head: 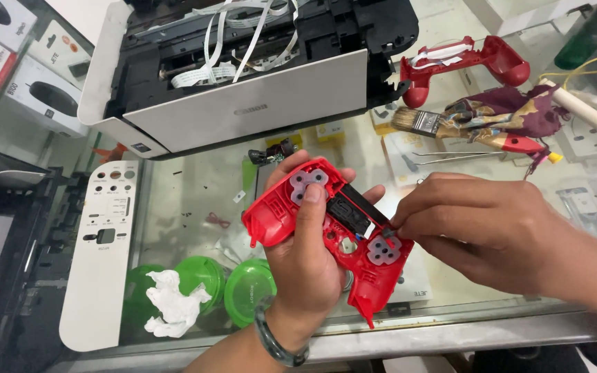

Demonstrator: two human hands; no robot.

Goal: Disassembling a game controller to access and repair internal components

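My left hand (pixel 305 255) grips a red game controller front shell (pixel 278 214), inside face up, over a glass counter. Its thumb presses a grey rubber button pad (pixel 305 184) at the shell's upper end. My right hand (pixel 478 224) pinches with its fingertips at a second grey rubber pad (pixel 383 250) near the shell's lower end. A black part (pixel 347 211) sits in the shell's middle. The matching red back shell (pixel 464 59) lies at the far right.
An opened white and black printer (pixel 243 103) stands at the back. A paintbrush (pixel 423 123), a dark red cloth (pixel 513 110) and a white panel (pixel 101 255) lie on the glass counter (pixel 188 186). Green lids (pixel 247 290) and white tissue (pixel 171 304) show under the glass.
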